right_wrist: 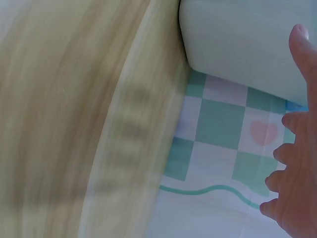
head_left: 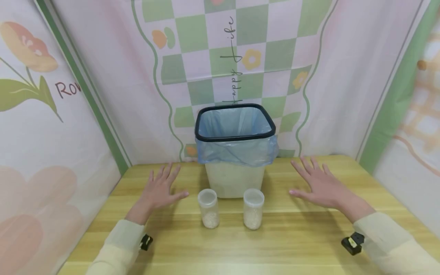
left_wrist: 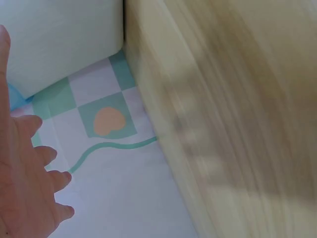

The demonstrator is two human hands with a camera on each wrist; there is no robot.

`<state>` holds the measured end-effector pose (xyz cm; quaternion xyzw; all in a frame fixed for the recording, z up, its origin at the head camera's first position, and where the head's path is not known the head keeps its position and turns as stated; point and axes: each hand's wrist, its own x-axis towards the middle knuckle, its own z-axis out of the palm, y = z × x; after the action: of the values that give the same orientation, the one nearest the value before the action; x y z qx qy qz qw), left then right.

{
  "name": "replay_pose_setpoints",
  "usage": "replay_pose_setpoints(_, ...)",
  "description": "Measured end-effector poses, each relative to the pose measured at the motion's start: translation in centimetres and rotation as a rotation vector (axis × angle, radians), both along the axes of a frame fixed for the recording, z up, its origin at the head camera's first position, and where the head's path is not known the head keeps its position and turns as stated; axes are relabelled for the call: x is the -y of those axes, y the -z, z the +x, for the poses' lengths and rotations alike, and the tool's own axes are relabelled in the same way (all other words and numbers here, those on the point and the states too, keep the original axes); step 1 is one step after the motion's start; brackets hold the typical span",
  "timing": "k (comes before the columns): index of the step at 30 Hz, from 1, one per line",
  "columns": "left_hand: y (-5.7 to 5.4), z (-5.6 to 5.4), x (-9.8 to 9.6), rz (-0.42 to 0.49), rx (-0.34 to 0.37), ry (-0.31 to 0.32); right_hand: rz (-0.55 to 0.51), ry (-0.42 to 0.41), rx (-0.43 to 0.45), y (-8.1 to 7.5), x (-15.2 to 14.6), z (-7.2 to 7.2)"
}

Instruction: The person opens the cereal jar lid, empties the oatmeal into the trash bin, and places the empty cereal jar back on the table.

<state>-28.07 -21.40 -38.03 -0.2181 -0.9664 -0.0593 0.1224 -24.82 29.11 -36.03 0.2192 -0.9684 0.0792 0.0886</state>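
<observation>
My left hand (head_left: 159, 191) is spread above the table's left side with its fingers straight and nothing in it. On the other side my right hand (head_left: 319, 185) is held the same way, palm down and fingers apart. Between them stand two clear, upright jars, a left jar (head_left: 209, 210) and a right jar (head_left: 253, 210), each with pale grains in its lower part. Right behind the jars is a white trash bin (head_left: 233, 179) with a black rim, lined with a blue bag (head_left: 237, 151). In the wrist views, each hand shows at the frame's outer edge, apart from the bin.
The wooden table (head_left: 227, 252) ends at a printed cloth (head_left: 223, 68) with green checks hanging behind the bin. More printed cloth closes in the left and right sides. A small black device (head_left: 352, 243) sits at each cuff.
</observation>
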Motion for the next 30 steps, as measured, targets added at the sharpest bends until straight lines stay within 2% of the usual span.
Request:
replay_pose_setpoints(3, 0.3, 0.3, 0.0, 0.009, -0.013, 0.002, -0.022, -0.005, 0.006, 0.1, 0.2, 0.5)
replay_pose_setpoints(8, 0.6, 0.8, -0.1, 0.013, 0.009, -0.005, -0.044, -0.023, 0.006, 0.2, 0.7, 1.4)
replay_pose_setpoints(20, 1.3, 1.9, -0.6, 0.085, 0.02, 0.049, -0.142, -0.069, -0.023, 0.8, 2.3, 3.7)
replay_pose_setpoints(30, 2.0, 3.2, -1.3, 0.179, 0.087, 0.086, -0.226, -0.12, -0.089, 0.6, 4.1, 6.2)
